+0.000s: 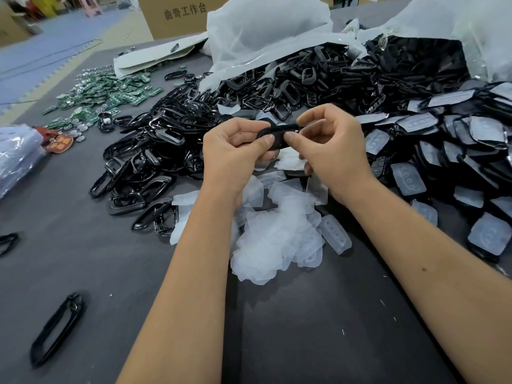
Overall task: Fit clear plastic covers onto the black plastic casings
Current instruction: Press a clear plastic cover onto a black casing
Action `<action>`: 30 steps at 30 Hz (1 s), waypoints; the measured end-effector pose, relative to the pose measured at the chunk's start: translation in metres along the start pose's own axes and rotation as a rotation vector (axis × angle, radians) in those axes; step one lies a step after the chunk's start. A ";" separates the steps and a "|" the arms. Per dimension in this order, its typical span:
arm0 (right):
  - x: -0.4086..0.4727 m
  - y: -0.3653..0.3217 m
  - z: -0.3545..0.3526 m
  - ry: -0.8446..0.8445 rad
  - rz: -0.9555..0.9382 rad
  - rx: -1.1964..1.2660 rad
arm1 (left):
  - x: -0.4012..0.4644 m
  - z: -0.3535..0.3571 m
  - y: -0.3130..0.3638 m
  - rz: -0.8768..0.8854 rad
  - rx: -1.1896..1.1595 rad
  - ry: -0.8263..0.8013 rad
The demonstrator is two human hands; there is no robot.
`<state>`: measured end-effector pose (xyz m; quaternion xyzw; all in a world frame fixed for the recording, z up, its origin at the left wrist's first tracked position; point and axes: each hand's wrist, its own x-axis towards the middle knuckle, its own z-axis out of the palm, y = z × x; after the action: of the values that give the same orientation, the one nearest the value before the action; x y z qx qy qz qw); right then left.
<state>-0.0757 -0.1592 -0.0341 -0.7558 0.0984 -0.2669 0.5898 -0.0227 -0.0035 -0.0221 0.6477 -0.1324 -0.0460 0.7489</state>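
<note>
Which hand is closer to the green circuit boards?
Left. The left hand is on the side of the green circuit boards, which lie far off to its upper left; the right hand is farther away.

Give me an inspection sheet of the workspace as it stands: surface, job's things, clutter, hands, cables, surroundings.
Surface: dark grey table, covered in parts at the middle and far side.
Job's things: black casing held in both hands; loose clear covers heaped under the wrists; black frames piled left; covered casings stacked right.
Clutter: green circuit boards far left; white plastic bags behind the piles; a stray frame near left.
Hands: left hand and right hand both pinch the casing.
Cables: nothing seen.
Surroundings: cardboard box beyond the table; blue floor mats at left.
</note>
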 end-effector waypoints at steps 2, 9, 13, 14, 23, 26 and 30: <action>0.001 -0.001 -0.002 -0.065 0.053 0.116 | 0.000 0.000 0.001 -0.001 -0.004 -0.015; 0.002 -0.008 -0.006 -0.069 0.023 0.055 | -0.001 0.003 -0.001 0.074 0.091 -0.009; 0.002 -0.009 -0.007 -0.062 -0.076 -0.069 | -0.001 0.004 -0.001 0.138 0.105 0.035; 0.002 -0.009 -0.008 -0.055 -0.129 -0.155 | 0.000 0.004 -0.001 0.156 0.114 0.064; 0.006 -0.014 -0.018 -0.641 -0.204 -0.590 | 0.005 -0.001 -0.001 0.103 -0.031 0.329; 0.008 -0.012 -0.017 -0.638 -0.182 -0.494 | 0.004 0.000 0.000 0.102 -0.036 0.307; 0.009 -0.009 -0.019 -0.556 -0.159 -0.359 | 0.004 0.000 0.002 0.094 -0.071 0.326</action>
<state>-0.0792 -0.1765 -0.0201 -0.8968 -0.0800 -0.0741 0.4287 -0.0192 -0.0038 -0.0194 0.6128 -0.0377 0.0898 0.7842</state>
